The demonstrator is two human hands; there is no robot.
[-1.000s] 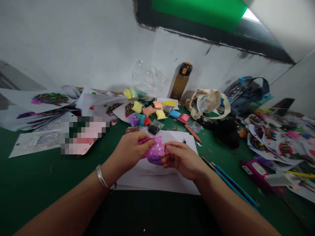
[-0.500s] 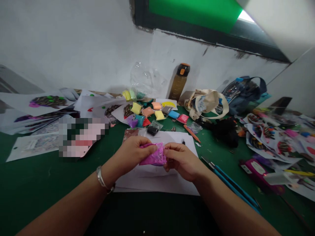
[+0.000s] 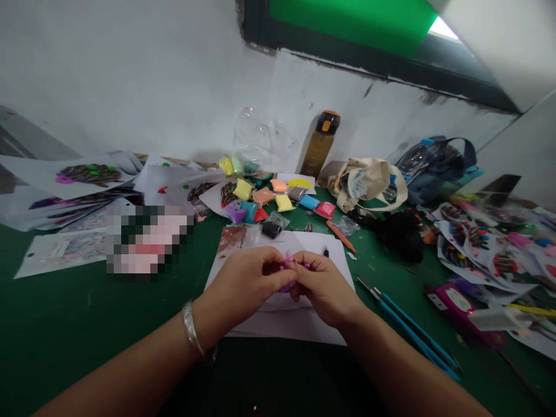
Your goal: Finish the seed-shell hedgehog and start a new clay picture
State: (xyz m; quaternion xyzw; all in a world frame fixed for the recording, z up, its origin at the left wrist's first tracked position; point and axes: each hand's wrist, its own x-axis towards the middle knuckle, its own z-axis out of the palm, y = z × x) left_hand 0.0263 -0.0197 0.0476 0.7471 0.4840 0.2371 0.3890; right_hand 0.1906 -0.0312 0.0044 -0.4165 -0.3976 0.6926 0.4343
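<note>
A pink-purple clay packet (image 3: 286, 288) is pinched between my two hands over the white paper (image 3: 284, 324). My left hand (image 3: 247, 275) closes on it from the left, thumb pressed along the top. Fingers and thumb of my right hand (image 3: 325, 284) grip the packet's other side, and the two hands touch at the fingertips. Most of the packet is hidden behind the fingers; bits of pink show above and below them. Just beyond the hands lie a black clay packet (image 3: 272, 229) and a brown packet (image 3: 231, 240).
Several coloured clay packets, among them a yellow packet (image 3: 284, 202), lie behind the paper. A bottle (image 3: 319, 145) leans at the wall. Blue-handled tweezers (image 3: 412, 324) and a magenta box (image 3: 464, 313) are at right, a cloth bag (image 3: 365, 179) behind. Decorated sheets (image 3: 87, 174) pile at left.
My left hand has moved right, closing up against the right hand. The packet, widely visible before, is now mostly covered by the fingers. The view has shifted slightly.
</note>
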